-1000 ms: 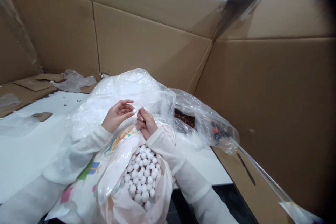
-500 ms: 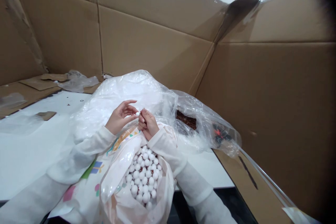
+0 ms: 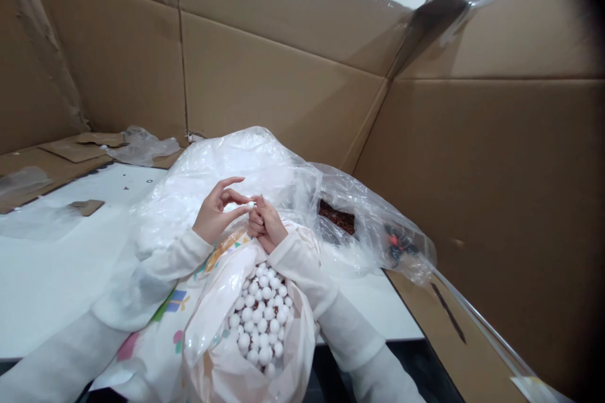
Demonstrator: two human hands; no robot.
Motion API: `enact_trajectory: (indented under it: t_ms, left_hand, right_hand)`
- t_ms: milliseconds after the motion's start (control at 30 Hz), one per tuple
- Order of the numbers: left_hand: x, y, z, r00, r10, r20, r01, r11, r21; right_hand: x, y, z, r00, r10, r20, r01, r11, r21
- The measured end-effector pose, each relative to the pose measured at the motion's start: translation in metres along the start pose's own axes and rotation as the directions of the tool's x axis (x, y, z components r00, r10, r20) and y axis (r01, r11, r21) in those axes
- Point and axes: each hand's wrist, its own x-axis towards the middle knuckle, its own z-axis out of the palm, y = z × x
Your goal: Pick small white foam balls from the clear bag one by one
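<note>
Above the open bag, a small white ball is pinched at the fingertips of my left hand; its other fingers are bent and raised. Right against the ball, my right hand has its thumb and forefinger pressed together, the other fingers curled in. Whatever those fingertips pinch is too small to make out. Below the wrists, a pale plastic bag with colourful party prints gapes, and many white balls with reddish-brown bits between them fill it.
A large clear plastic bag of white contents lies behind my hands. On the right, clear plastic covers dark brown material and a black-and-red item. Cardboard walls surround the white table; cardboard scraps lie left.
The ball and my left fingertips have shifted slightly right, closer against my right fingertips. My right hand stays nearly in place. The whole view has drifted a little.
</note>
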Motion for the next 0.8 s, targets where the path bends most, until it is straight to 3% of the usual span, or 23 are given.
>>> enact_trajectory:
  t_ms: [133, 333, 533, 800]
  left_hand:
    - [0.0009, 0.004, -0.0011, 0.994, 0.098, -0.039, -0.091, 0.986, 0.141]
    - [0.0003, 0.0056, -0.0021, 0.994, 0.104, -0.032, -0.097, 0.98, 0.174]
    - [-0.0002, 0.0012, -0.0015, 0.999, 0.041, -0.014, -0.041, 0.998, 0.046]
    - [-0.0014, 0.0002, -0.0013, 1.0, -0.001, -0.008, 0.001, 0.999, -0.036]
  right_hand:
    - [0.0003, -0.0014, -0.0002, 0.993, 0.093, 0.071, -0.093, 0.996, 0.0]
    - [0.0017, 0.0025, -0.0012, 0.994, 0.094, 0.048, -0.091, 0.993, -0.073]
    - [0.0021, 0.0042, -0.0036, 0.998, 0.06, 0.028, -0.056, 0.993, -0.106]
    - [0.0022, 0.0052, -0.0034, 0.999, 0.006, 0.045, -0.005, 1.0, -0.025]
